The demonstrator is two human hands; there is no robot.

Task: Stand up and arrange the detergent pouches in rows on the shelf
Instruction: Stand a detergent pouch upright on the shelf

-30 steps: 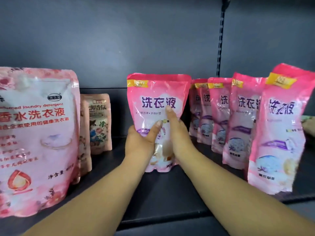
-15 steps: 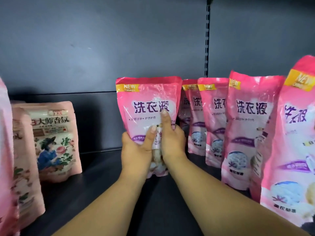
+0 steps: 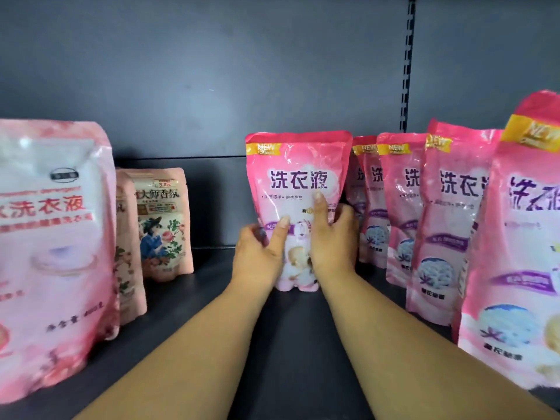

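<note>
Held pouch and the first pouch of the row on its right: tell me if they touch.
Cannot tell. In the head view the held pouch overlaps the rearmost row pouch at its right edge, and the right hand covers the lower part, so neither contact nor gap shows plainly.

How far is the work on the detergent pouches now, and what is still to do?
Done: a row of pink pouches already stands upright on the right of the shelf. In hand: the left hand and right hand grip one more pink pouch, upright at the back. Left: letting go of it and perhaps filling a second row in front of it.
</note>
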